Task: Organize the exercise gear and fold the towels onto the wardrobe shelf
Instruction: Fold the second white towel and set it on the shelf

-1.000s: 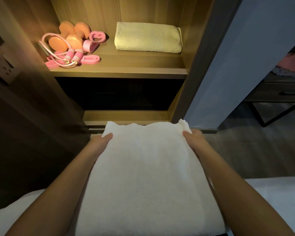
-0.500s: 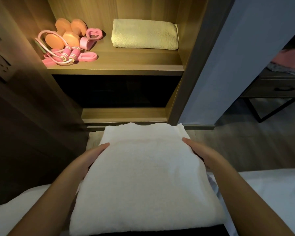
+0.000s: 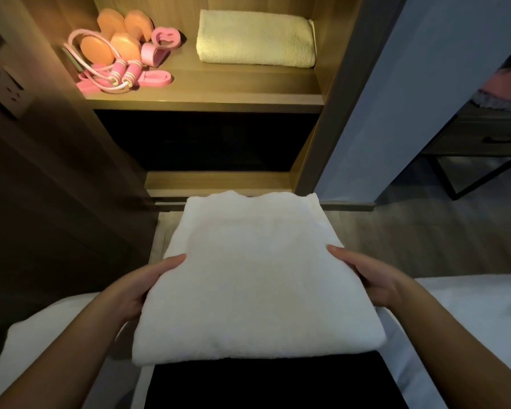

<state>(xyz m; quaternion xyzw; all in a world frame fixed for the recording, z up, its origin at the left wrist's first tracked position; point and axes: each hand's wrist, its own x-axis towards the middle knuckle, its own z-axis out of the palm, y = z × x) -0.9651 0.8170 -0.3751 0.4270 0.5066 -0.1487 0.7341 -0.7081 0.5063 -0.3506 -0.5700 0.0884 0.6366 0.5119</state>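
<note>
Fingers of left hand (image 3: pixel 139 287) and right hand (image 3: pixel 369 278) grip the white towel (image 3: pixel 257 276) at its side edges

Two bare forearms show from the bottom corners of the view, uncovered from the frame edge up to the wrists. The left hand (image 3: pixel 136 290) and the right hand (image 3: pixel 375 280) are bare as well; only the thumbs and the backs show. Behind the wrists, between the arms, sits a flat black patch. Whether it is clothing cannot be told in the dim light.
</note>
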